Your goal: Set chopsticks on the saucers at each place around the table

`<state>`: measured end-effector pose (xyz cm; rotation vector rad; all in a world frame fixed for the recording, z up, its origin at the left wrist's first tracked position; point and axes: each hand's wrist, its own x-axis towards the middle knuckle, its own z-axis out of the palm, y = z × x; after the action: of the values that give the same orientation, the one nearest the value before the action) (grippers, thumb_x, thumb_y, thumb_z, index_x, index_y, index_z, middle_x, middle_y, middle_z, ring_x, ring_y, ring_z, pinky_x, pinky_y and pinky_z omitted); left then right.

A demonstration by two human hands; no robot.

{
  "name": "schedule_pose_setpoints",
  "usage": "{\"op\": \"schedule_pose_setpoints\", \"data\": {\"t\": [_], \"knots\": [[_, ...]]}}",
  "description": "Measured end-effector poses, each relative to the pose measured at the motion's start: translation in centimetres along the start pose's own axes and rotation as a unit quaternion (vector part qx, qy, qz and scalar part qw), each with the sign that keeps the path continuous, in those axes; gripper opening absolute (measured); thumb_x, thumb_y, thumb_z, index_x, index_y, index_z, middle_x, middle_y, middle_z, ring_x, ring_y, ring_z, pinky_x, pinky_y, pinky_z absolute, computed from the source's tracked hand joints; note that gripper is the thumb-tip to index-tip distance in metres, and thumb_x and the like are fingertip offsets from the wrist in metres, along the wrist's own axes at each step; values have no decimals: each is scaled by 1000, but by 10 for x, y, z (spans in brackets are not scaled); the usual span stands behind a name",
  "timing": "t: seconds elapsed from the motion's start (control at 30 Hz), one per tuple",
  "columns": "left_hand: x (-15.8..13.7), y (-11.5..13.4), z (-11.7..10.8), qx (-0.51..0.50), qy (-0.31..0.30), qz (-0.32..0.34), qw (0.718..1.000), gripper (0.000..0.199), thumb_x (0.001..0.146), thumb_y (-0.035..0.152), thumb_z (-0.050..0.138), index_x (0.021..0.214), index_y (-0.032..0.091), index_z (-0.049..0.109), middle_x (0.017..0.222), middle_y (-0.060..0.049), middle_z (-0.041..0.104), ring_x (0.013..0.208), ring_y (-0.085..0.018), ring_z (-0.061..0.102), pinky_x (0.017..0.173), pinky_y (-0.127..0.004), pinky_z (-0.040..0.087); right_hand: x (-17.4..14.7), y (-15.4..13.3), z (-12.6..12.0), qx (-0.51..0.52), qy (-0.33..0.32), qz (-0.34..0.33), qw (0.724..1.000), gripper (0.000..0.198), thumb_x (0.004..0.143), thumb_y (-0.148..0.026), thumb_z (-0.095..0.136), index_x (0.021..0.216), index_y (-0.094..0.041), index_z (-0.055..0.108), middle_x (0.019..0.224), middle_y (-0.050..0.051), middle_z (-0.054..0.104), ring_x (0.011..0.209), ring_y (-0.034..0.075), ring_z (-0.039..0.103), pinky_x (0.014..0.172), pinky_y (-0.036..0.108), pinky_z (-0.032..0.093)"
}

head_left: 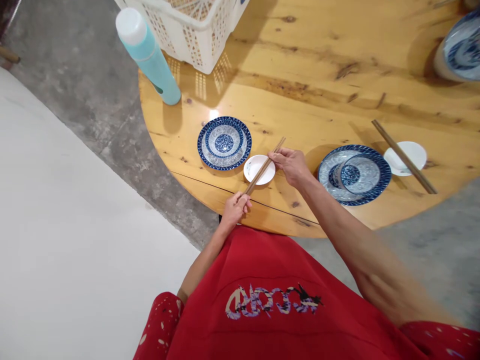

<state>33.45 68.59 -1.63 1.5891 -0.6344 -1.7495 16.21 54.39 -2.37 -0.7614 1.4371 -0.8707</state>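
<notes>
Worktop: round pale wood worktop, varnished, with dark knots and a thin crack running near its front edge.
Floor: grey concrete floor, mottled and scuffed, seen left of the worktop and again at lower right.
Left side: a broad, plain white surface beside the floor.
Light: a bright glare on the varnish.

A round wooden table stands on a grey concrete floor. Near its left edge a turquoise bottle with a white cap stands just beside a white lattice basket. To the right, a blue patterned plate carries a glass bowl, and beside it a second pair of chopsticks lies across another white dish. A blue bowl sits at the far right.
</notes>
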Motion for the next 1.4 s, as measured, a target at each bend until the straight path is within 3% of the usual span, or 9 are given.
{"op": "schedule_pose_setpoints", "data": {"t": [0.47,0.83,1.17,1.4], "knots": [[-10,-4,-11,12,3,18,1000,25,91,41,60,83,17,62,68,0,63,49,-7,45,50,-19,35,-10,7,6,-19,-8,-4,1000,32,67,-38,83,62,-18,59,55,-4,52,50,9,41,47,21,33],[-2,2,-11,12,11,24,1000,29,88,46,63,83,18,63,70,1,63,50,-7,45,49,-20,36,-5,5,7,-5,0,0,1000,35,62,-43,85,65,-19,59,64,0,58,55,10,48,51,23,39],[0,2,-16,29,2,52,998,30,90,47,64,83,18,62,70,0,63,51,-8,47,50,-21,38,-10,9,18,25,35,-4,999,22,68,-35,79,69,-20,64,66,-2,62,61,12,52,55,22,43],[4,7,-17,61,-1,79,995,37,90,55,61,82,18,61,72,0,64,54,-8,49,54,-21,40,-7,9,16,24,29,7,999,29,64,-42,81,71,-21,62,68,-1,61,63,13,56,59,24,48]]}}
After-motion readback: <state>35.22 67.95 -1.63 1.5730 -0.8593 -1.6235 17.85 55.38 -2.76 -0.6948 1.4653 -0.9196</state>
